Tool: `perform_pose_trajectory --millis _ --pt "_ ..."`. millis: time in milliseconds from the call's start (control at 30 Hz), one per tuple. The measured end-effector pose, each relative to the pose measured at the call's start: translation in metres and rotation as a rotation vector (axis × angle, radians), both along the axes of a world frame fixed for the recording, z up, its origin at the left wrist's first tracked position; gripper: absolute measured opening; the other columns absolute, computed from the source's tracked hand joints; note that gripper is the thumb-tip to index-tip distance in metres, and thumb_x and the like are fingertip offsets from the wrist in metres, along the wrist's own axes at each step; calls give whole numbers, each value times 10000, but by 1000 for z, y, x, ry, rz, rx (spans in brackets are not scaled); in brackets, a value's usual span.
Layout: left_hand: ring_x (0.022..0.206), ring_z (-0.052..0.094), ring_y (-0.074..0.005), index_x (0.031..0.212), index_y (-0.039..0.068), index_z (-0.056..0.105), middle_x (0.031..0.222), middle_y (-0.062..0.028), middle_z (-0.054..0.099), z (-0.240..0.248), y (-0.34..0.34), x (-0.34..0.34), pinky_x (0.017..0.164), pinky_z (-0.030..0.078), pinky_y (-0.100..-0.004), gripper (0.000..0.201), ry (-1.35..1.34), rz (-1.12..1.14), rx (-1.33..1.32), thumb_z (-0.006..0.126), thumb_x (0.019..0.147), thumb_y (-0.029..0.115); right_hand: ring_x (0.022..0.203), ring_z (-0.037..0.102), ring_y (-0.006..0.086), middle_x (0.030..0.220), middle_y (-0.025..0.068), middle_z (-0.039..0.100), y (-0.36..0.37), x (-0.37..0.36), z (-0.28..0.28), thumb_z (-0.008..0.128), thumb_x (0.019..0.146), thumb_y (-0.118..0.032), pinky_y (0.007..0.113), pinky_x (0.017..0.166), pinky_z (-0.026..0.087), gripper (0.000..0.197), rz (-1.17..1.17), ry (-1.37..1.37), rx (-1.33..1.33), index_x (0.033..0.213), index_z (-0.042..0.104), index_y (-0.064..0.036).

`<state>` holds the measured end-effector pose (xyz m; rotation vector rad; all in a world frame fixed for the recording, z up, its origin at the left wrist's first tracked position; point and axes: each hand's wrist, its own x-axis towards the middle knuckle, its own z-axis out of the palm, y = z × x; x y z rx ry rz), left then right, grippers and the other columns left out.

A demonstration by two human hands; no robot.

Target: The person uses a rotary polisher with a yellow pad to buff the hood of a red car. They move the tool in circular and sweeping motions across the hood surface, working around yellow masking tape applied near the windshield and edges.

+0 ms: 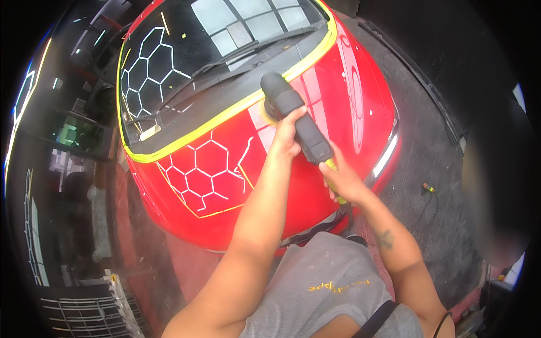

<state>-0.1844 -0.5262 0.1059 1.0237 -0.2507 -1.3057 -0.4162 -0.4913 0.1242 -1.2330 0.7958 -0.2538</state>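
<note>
clasping the polisher (311,135), left hand (288,134) curls round its body, right hand (348,183) round its tail; it sits at the hood (301,197)'s upper edge, where a slip could snag the tape (225,117).

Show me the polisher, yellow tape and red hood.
Polisher (311,135), head view: middle of its black body.
Yellow tape (225,120), head view: middle of its lower strip.
Red hood (304,191), head view: paint near its middle.
</note>
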Motion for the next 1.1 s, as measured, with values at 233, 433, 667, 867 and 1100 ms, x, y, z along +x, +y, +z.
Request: perform_pose_trajectory --millis 233,433,667,867,1100 --pt "851 705 -258 1188 77 634 957 -72 675 -2 61 41 797 631 -475 381 -20 88 -28 838 916 250 542 584 172 862 95 581 59 41 15 561 1144 -414 327 489 507 823 52 -41 -4 1759 35 -263" --pt "876 697 -227 1241 74 613 991 -57 657 -13 139 24 792 617 -432 407 -33 177 -80 834 932 219 560 592 169 875 102 597 117 33 3 554 1140 -374 329 504 515 822 107 42 -69 1757 21 -269" --pt "1049 757 -280 1259 6 639 1106 -123 726 -42 242 43 903 667 -509 427 47 120 -140 834 949 225 599 638 200 990 130 676 186 44 -35 616 1113 -373 359 576 554 907 217 99 -182 1762 -5 -244" --pt "1024 751 -301 1214 23 667 1094 -121 733 -42 260 121 961 636 -544 373 74 219 -150 751 1007 322 670 713 284 1027 239 724 178 123 -30 597 1112 -484 449 701 602 914 293 34 -414 1769 19 -220" --pt "949 752 -258 1167 44 664 988 -93 719 -30 183 132 879 656 -501 347 47 71 -196 786 983 312 596 646 196 876 130 665 147 124 -15 612 1112 -461 379 577 560 899 116 54 -263 1768 24 -276"
